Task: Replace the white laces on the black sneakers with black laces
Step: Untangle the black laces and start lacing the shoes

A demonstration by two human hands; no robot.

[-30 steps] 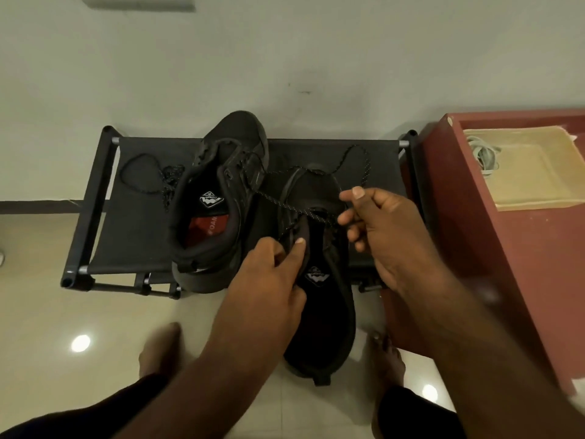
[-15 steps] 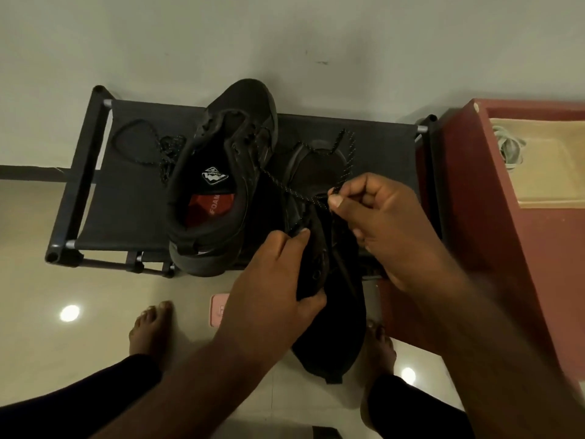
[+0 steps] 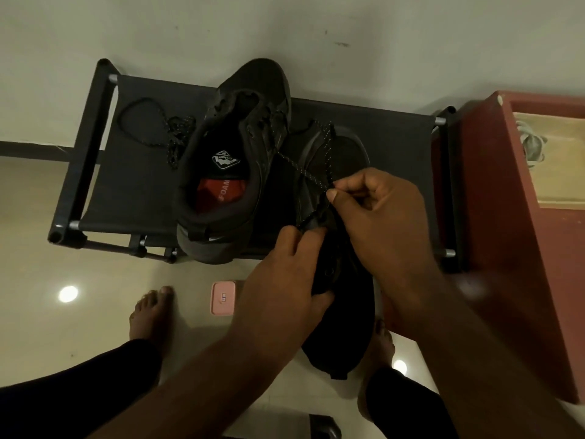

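The black rack (image 3: 126,191) stands at the wall; the red cabinet (image 3: 506,248) at the right is cut off. 1 sneaker (image 3: 240,147) lies on the rack. The 2nd sneaker (image 3: 345,315) hangs over its front edge, half hidden by both hands. The left hand (image 3: 285,289) grips its side with curled fingers. The right hand (image 3: 380,217) pinches the black lace (image 3: 297,166) between thumb and forefinger. Which eyelet the lace enters is too dark to tell. White laces (image 3: 531,147) lie in the cabinet, partly cut off.
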